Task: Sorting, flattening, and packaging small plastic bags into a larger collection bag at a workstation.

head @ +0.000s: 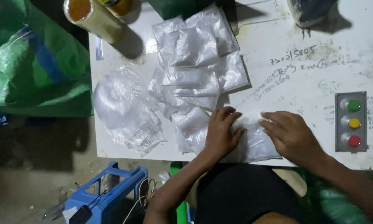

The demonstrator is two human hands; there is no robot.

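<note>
Both hands flat on white table (124, 149) near its front edge — left hand (220, 133) with fingers spread, palm down on the left end of a small clear pouch of white powder (252, 143); right hand (289, 135) fingers extended and loosely together, pressing the pouch's right end, nothing gripped. Pouch lies between and under the fingertips, touching both. Pile of similar filled pouches (196, 62) behind and left of left hand, reaching its knuckles. Crumpled empty clear bags (124, 108) further left. Grey box with green, yellow, red buttons (351, 121) right of right hand, apart — blue crate (107, 195) on floor below
</note>
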